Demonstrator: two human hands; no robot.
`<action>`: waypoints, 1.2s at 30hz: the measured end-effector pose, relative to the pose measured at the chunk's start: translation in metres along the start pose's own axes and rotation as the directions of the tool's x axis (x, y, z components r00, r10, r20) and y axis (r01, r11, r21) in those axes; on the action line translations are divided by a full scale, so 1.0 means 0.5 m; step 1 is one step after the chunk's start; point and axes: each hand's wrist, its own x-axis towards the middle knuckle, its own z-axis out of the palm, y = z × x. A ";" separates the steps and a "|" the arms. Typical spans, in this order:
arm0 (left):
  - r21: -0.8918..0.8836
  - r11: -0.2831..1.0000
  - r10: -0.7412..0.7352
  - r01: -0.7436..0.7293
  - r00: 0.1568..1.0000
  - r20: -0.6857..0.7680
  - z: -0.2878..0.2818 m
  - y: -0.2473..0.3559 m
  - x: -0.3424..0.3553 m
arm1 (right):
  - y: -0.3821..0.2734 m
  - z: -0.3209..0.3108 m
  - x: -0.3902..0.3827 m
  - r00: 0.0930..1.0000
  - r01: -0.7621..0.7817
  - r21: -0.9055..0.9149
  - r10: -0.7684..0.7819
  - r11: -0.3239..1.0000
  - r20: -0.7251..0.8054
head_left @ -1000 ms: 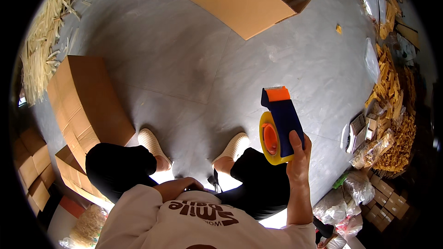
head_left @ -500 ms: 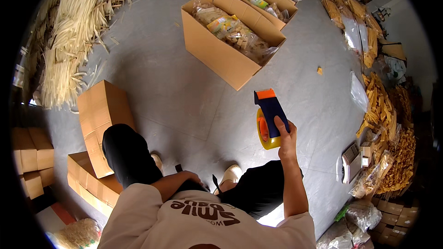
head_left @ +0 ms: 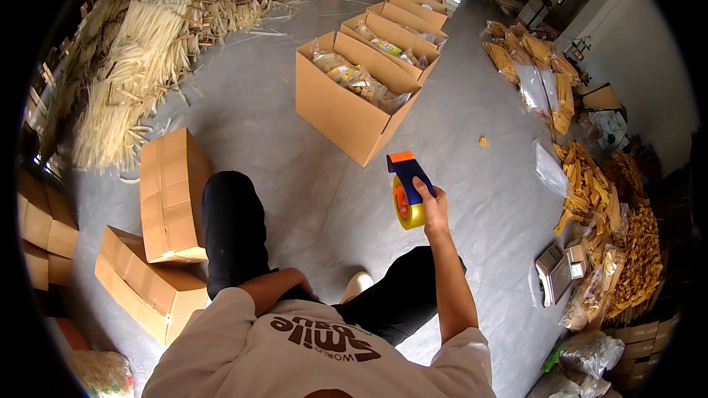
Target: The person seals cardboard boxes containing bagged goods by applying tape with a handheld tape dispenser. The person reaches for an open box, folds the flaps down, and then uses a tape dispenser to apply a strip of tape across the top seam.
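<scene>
Sealed cardboard boxes stand at our left; our left hand rests on the thigh, fingers hidden — we cannot tell their state. Our right hand grips the tape dispenser, raised before the open packed carton.

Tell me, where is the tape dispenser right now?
In the head view, the blue tape dispenser is held up in the right hand, right of centre, above the grey floor and just short of the nearest open cardboard box.
</scene>
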 end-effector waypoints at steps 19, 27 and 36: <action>0.199 0.979 0.015 -0.037 0.993 0.114 -0.029 0.004 0.034 | -0.039 0.188 0.014 0.975 -0.067 0.094 0.045 0.993 0.217; 0.092 0.991 0.078 -0.097 0.978 0.195 -0.032 -0.010 0.042 | -0.035 0.249 0.067 0.946 -0.269 0.200 0.219 0.942 0.239; -0.073 0.987 0.158 -0.143 0.945 0.288 -0.061 -0.010 0.068 | 0.002 0.192 0.158 0.874 -0.446 0.136 0.397 0.885 0.280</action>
